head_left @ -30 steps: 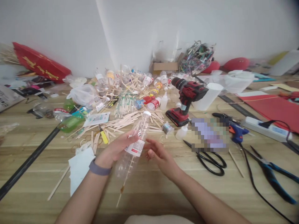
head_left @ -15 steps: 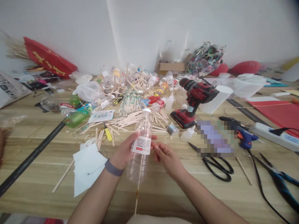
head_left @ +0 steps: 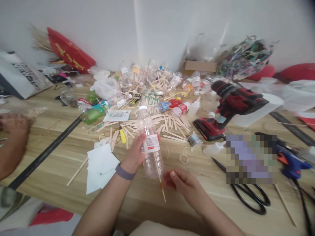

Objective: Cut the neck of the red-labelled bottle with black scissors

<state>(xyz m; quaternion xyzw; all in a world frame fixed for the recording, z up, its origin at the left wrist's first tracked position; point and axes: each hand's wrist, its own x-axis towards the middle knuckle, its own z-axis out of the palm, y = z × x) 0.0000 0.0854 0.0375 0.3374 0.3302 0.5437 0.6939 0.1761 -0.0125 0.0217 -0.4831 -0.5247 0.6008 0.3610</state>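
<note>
My left hand (head_left: 137, 149) is wrapped round a clear plastic bottle (head_left: 152, 165) with a white cap and a white printed label. The bottle leans, its cap end pointing away from me. A thin wooden stick (head_left: 163, 194) runs along the bottle and juts out past its base. Whether it lies inside or behind the bottle, I cannot tell. Just right of the stick is my right hand (head_left: 183, 183), its fingers loosely curled and slightly blurred, with nothing visible in them. Flat wooden sticks (head_left: 174, 137) lie scattered beyond the bottle.
A red cordless drill (head_left: 231, 108) stands at the right, with black scissors (head_left: 248, 195) and a blue glue gun (head_left: 292, 164) nearer me. White paper (head_left: 100, 167) lies left of my wrist. Another person's hand (head_left: 14, 127) rests at the far left. Several bottles crowd the back.
My right hand has moved from beside the label down to the bottle's base, near the stick. The bottle's lower end has swung right. The view has turned left.
</note>
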